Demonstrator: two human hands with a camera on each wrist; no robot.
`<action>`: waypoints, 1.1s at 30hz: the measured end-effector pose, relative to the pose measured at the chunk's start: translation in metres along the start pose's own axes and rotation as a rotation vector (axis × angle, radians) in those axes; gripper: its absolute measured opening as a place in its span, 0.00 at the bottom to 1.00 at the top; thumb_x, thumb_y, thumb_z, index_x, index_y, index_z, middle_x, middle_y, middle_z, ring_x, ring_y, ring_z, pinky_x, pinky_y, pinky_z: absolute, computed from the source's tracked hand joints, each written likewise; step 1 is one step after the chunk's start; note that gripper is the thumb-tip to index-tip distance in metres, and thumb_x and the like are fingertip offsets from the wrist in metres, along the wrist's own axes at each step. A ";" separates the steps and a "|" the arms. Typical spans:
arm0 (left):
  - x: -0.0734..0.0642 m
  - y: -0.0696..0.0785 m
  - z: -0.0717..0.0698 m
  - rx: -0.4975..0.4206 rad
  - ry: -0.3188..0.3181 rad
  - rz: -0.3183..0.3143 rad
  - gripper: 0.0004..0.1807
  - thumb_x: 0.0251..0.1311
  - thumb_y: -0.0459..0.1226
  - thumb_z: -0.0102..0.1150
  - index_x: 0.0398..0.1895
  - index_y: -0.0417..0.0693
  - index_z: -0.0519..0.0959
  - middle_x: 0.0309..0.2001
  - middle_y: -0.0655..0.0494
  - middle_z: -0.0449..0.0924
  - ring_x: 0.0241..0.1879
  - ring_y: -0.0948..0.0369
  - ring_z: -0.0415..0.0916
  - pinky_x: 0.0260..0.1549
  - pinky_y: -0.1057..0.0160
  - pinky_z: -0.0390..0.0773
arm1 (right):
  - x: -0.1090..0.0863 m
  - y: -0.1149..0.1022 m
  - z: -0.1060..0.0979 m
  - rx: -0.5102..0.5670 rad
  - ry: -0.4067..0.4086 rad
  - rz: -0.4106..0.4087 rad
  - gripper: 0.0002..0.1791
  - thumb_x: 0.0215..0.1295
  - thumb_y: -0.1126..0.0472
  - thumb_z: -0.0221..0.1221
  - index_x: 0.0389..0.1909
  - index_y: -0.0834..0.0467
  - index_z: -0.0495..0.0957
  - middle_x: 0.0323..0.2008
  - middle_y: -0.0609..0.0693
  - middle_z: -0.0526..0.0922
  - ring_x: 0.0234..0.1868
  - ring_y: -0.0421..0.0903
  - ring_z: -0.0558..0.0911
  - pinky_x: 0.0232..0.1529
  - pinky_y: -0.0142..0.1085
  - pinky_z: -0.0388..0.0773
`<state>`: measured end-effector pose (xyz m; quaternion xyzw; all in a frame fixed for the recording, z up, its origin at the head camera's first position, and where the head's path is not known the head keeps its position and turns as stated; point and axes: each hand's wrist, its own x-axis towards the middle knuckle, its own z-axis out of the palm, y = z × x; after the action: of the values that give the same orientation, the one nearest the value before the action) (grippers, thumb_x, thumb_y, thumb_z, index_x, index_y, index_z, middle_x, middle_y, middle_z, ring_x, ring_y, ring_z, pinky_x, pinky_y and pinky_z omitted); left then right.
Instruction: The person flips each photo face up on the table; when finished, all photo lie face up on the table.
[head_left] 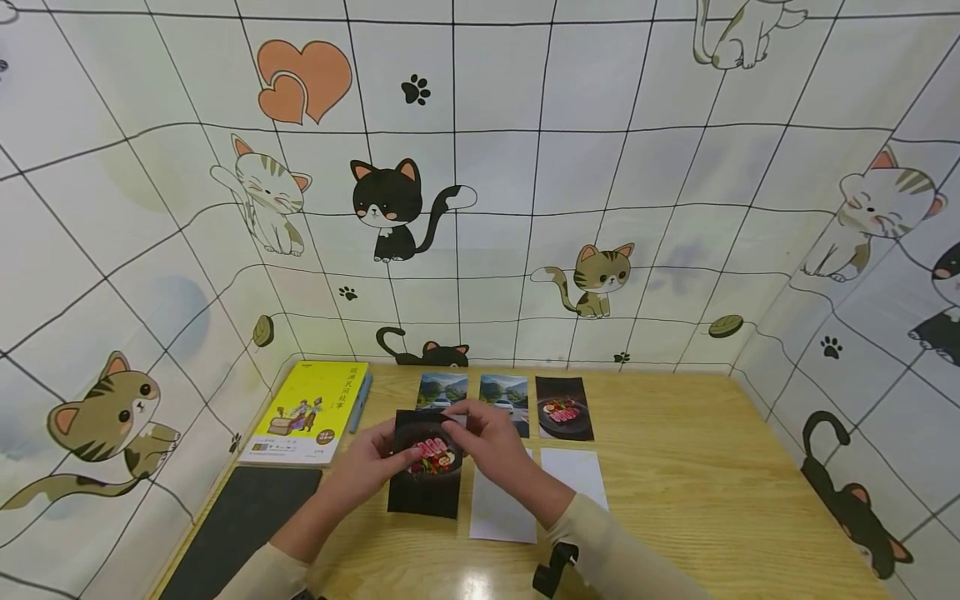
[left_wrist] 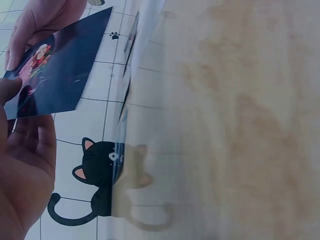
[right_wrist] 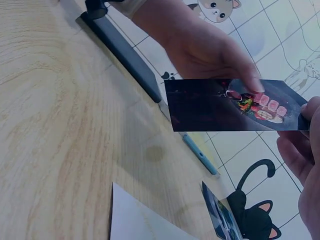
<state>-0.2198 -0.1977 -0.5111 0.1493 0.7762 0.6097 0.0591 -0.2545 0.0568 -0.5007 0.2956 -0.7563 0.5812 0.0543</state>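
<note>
A: Where is the photo (head_left: 423, 500)?

B: Raised clear of the bench (head_left: 712, 467), printed face toward the viewer; a white card (head_left: 504, 508) lies beyond it toward 4 o'clock, a landscape print (head_left: 442, 388) toward 12.

A: State of each grip?

B: Both closed on the photo: the left hand (head_left: 367, 467) pinches it from 9 o'clock, thumb over the picture; the right hand (head_left: 495, 442) pinches near 1 o'clock.

A: Expected handling?

B: Judged light and thin, stiff enough to stay flat between two holds, yet easily creased; the smooth-looking face may slip and take fingerprints.

A: Preferred hold?

B: Probably the edges at 3 and 9 o'clock, with gentle, opposed fingertips.
</note>
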 end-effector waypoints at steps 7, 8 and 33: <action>-0.006 -0.014 0.003 0.012 -0.065 -0.060 0.21 0.76 0.39 0.72 0.66 0.41 0.83 0.56 0.48 0.89 0.52 0.54 0.85 0.49 0.63 0.86 | 0.003 0.003 -0.006 -0.004 0.031 0.013 0.07 0.81 0.61 0.66 0.54 0.52 0.87 0.23 0.42 0.78 0.20 0.38 0.70 0.27 0.33 0.72; -0.007 -0.016 0.003 0.016 -0.065 -0.061 0.20 0.76 0.39 0.72 0.65 0.41 0.83 0.56 0.49 0.89 0.53 0.54 0.85 0.50 0.63 0.86 | 0.003 0.003 -0.006 0.003 0.034 0.012 0.07 0.82 0.62 0.66 0.55 0.52 0.87 0.23 0.42 0.77 0.20 0.38 0.69 0.27 0.33 0.71; -0.002 -0.010 -0.021 -0.016 0.232 -0.065 0.10 0.76 0.37 0.71 0.52 0.42 0.85 0.47 0.50 0.87 0.45 0.54 0.83 0.45 0.62 0.85 | -0.014 0.018 -0.011 0.163 -0.044 0.164 0.13 0.78 0.70 0.66 0.59 0.58 0.82 0.42 0.53 0.87 0.34 0.64 0.87 0.35 0.55 0.89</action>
<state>-0.2254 -0.2198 -0.5160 0.0518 0.7773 0.6269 -0.0102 -0.2549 0.0753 -0.5179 0.2487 -0.7291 0.6367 -0.0342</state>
